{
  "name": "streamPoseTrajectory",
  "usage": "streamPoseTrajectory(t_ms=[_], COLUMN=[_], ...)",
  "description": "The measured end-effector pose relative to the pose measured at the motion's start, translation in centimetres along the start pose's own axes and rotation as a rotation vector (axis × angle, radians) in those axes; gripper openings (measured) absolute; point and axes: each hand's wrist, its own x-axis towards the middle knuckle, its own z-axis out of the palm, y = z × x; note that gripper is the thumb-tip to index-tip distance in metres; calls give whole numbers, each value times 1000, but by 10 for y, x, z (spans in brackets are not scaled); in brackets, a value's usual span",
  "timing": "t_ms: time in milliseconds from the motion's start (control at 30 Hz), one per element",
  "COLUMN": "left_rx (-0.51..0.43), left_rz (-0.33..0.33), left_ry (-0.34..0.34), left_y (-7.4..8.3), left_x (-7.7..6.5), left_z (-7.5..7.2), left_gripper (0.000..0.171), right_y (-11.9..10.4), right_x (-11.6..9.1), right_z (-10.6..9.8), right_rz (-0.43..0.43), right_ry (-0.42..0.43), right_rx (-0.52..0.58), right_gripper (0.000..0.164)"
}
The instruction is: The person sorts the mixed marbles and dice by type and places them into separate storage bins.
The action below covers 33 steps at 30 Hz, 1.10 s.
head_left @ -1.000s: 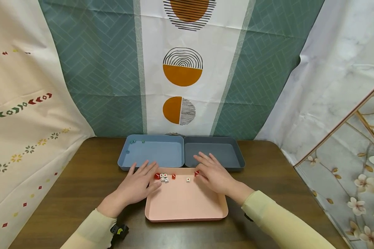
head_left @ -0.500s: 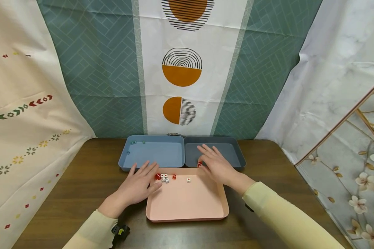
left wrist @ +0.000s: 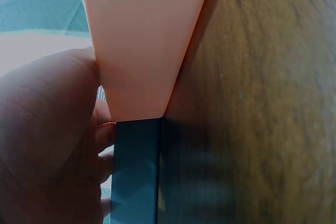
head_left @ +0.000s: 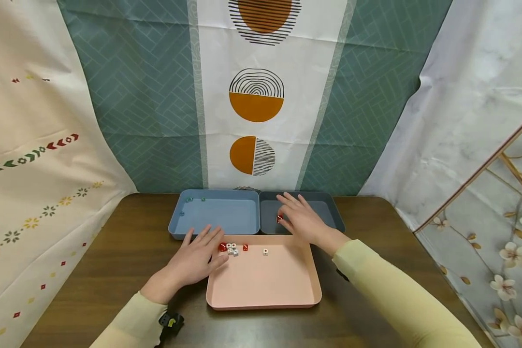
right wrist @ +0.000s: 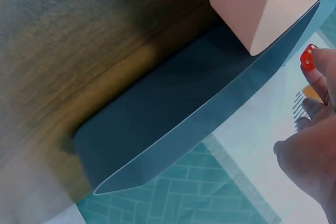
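My right hand (head_left: 303, 220) pinches a red die (head_left: 279, 219) between thumb and finger, above the dark grey-blue tray (head_left: 337, 223). In the right wrist view the same red die (right wrist: 308, 57) shows at the fingertips. My left hand (head_left: 195, 258) lies with fingers spread over the left edge of the pink tray (head_left: 263, 285). Near its thumb are a red die (head_left: 223, 247) and several white dice (head_left: 230, 251) in a cluster. Another red die (head_left: 245, 247) and a single white die (head_left: 265, 252) lie farther right in the pink tray.
A lighter blue tray (head_left: 226, 217) stands at the back left with several small green dice (head_left: 189, 199) in it. All three trays sit close together on a brown wooden table (head_left: 117, 241). Patterned cloths (head_left: 156, 96) hang behind and at both sides.
My right hand has lifted the red die from the pink tray's back right and moved it away from me, over the dark tray. The left hand stays at the pink tray's edge.
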Motion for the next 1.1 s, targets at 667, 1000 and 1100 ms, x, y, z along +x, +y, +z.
streamPoseTrajectory(t_ms=[667, 1000, 1100], left_rx=[-20, -3, -9], left_rz=[-1, 1, 0], left_ry=[-12, -7, -10], left_y=[5, 3, 3], left_x=[-1, 0, 0], left_z=[-2, -3, -3], left_gripper=[78, 76, 76], right_y=[13, 14, 15], right_x=[39, 53, 56], right_z=[5, 7, 7], right_rz=[104, 105, 115], right_ry=[-114, -128, -138], right_rx=[-17, -51, -51], right_gripper=[16, 17, 15])
